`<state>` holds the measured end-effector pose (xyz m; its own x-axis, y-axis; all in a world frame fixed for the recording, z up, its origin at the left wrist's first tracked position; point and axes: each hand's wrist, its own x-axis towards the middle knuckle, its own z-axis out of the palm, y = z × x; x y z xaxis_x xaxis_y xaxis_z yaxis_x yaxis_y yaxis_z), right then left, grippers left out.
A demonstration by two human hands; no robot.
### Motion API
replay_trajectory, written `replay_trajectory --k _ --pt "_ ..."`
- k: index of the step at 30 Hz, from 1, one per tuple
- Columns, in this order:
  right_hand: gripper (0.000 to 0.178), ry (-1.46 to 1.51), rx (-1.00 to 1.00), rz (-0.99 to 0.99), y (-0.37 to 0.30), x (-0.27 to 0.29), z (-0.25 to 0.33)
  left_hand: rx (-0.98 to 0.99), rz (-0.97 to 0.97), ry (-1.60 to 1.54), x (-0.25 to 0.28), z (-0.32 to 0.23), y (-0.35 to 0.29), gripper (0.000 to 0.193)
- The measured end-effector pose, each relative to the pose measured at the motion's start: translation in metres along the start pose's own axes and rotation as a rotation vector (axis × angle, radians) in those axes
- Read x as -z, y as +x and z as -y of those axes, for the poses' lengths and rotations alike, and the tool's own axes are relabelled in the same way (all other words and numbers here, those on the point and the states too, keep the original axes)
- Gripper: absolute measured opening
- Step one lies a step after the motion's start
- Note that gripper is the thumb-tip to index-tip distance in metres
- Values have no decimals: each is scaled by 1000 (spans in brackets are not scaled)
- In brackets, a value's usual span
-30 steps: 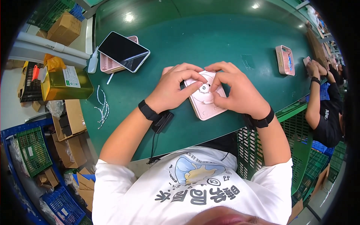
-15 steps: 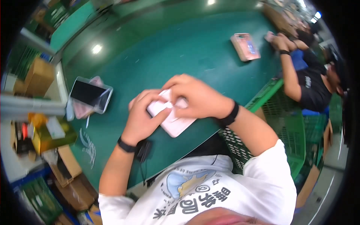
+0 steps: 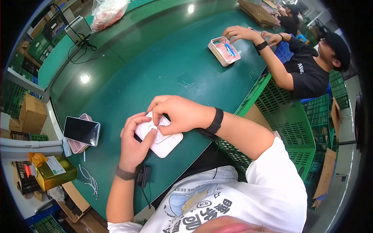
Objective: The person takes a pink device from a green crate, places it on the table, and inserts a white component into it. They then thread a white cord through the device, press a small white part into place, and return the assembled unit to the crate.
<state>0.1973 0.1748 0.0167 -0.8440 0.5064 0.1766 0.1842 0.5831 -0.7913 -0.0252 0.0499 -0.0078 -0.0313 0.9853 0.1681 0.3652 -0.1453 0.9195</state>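
A pale pink, flat casing piece [image 3: 169, 145] with rounded corners lies on the green tabletop under both my hands. With thumb and fingers my left hand [image 3: 136, 138] holds its left side. My right hand [image 3: 180, 114] reaches across the far edge, its fingertips pinched close to my left thumb at the middle of the piece. Whether a small part sits between those fingertips is hidden. Beside my left wrist is a black adapter [image 3: 143, 176] with a cord.
A dark-screened device [image 3: 81, 131] rests on a pink casing at the left, near white strands [image 3: 91, 181]. At the far right, a co-worker's hand [image 3: 243, 34] reaches over an open pink box [image 3: 225, 60]. A green crate [image 3: 295, 128] stands against the table's right edge.
The view has shifted, showing more of the table's far side. The co-worker's hand has come to the pink box. My hands stay on the casing piece with small finger shifts.
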Motion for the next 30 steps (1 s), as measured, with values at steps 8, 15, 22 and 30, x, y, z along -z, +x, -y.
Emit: replay_trajectory --k 8,15,22,30 --pt "30 -102 -130 -45 -5 -2 8 -151 -79 167 3 -15 0 21" --pt "31 -7 -58 31 -5 -4 0 -193 28 317 9 -32 -4 19" --pt "27 107 -32 110 -2 -9 2 -305 -101 617 0 -33 -20 20" --pt "13 209 -206 131 -4 7 18 -302 -104 561 1 -31 -7 24"
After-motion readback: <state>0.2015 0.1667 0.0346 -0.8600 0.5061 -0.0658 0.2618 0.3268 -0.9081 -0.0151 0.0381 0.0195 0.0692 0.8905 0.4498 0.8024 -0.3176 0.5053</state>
